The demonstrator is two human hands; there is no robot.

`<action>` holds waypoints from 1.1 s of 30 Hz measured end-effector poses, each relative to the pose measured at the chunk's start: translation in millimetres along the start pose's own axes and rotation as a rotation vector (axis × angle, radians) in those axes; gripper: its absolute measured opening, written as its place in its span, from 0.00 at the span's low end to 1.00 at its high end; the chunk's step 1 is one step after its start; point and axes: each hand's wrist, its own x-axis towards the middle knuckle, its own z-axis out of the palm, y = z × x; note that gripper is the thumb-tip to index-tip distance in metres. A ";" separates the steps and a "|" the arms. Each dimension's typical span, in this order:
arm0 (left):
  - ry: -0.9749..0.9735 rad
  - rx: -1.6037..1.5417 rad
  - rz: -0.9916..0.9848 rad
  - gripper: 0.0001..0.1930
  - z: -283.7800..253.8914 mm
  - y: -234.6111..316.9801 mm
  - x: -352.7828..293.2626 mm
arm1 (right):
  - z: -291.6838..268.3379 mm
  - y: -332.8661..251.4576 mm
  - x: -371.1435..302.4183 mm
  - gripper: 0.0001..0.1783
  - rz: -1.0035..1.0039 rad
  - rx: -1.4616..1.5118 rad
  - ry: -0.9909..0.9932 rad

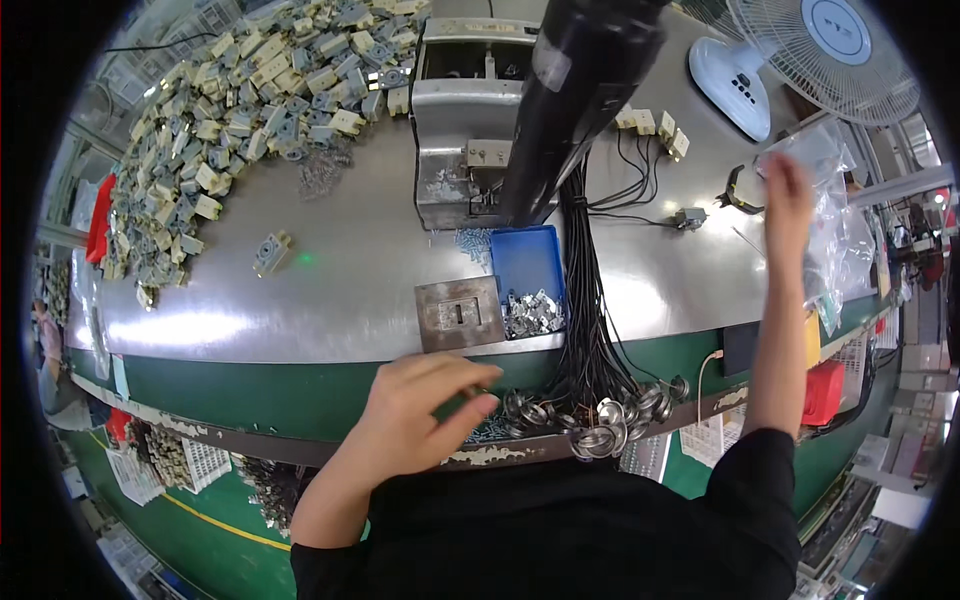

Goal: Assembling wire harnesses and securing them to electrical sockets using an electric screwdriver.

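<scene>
My left hand [415,410] is over the bench's near edge, just in front of a metal fixture block [460,313] with a slotted recess. Its fingers curl toward the thumb; whatever small thing may be between them is hidden. Beside it hang several round metal caps [600,425] at the ends of a bundle of black cables [590,310]. My right hand [788,200] is raised at the right, smeared by motion, near clear plastic bags [825,190] and black-and-yellow pliers [738,192]. A blue tray [527,258] behind the fixture holds small metal parts.
Cream and grey connector housings [260,100] are heaped at the far left, one housing [271,254] lying apart. A machine [465,120] with a black column [580,90] stands mid-bench. A fan [735,85] is at the far right. A wired grey connector [690,218] lies near the pliers.
</scene>
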 end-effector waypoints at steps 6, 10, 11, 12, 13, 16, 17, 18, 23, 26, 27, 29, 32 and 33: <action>-0.152 0.096 0.291 0.15 30.8 2.5 13.9 | 49.7 -124.7 -123.0 0.10 -0.079 0.065 -0.969; -0.175 0.141 0.319 0.13 39.2 -7.4 5.0 | 52.9 -125.6 -124.7 0.07 -0.111 0.062 -1.059; -0.159 0.138 0.325 0.13 39.6 -8.5 5.9 | 51.6 -125.1 -125.2 0.06 -0.047 0.122 -1.083; -0.142 0.136 0.331 0.13 40.1 -9.1 6.9 | 50.8 -123.9 -127.9 0.06 -0.048 0.114 -1.079; -0.139 0.132 0.339 0.13 40.7 -8.3 8.4 | 50.2 -122.2 -131.9 0.05 0.020 0.146 -1.038; -0.134 0.142 0.311 0.11 39.7 -6.8 7.3 | 44.3 -133.7 -121.3 0.05 0.289 0.284 -0.976; -0.141 0.152 0.305 0.11 38.4 -5.9 6.6 | 37.0 -138.5 -114.0 0.06 0.499 0.372 -0.933; -0.151 0.164 0.299 0.11 37.4 -4.9 7.1 | 30.5 -124.3 -106.3 0.09 0.569 0.503 -0.909; -0.117 0.139 0.313 0.24 21.6 4.0 16.3 | 30.0 -119.6 -89.1 0.25 0.856 1.300 -0.436; -0.082 -0.122 0.171 0.39 6.1 9.8 22.8 | 39.0 -116.4 -97.5 0.24 0.247 0.759 -0.748; -0.050 -0.351 0.035 0.47 1.2 12.0 23.8 | 42.4 -127.7 -105.2 0.19 0.158 0.733 -0.858; -0.029 -0.575 -0.007 0.50 -7.2 14.8 33.1 | 50.6 -159.5 -104.2 0.17 -0.216 0.333 -1.018; 0.006 -0.883 -0.110 0.43 -21.6 22.3 41.1 | 59.8 -175.4 -108.2 0.15 -0.332 0.209 -1.018; -0.045 -0.760 -0.176 0.35 -27.1 19.8 40.0 | 61.0 -181.1 -106.6 0.15 -0.404 0.097 -1.039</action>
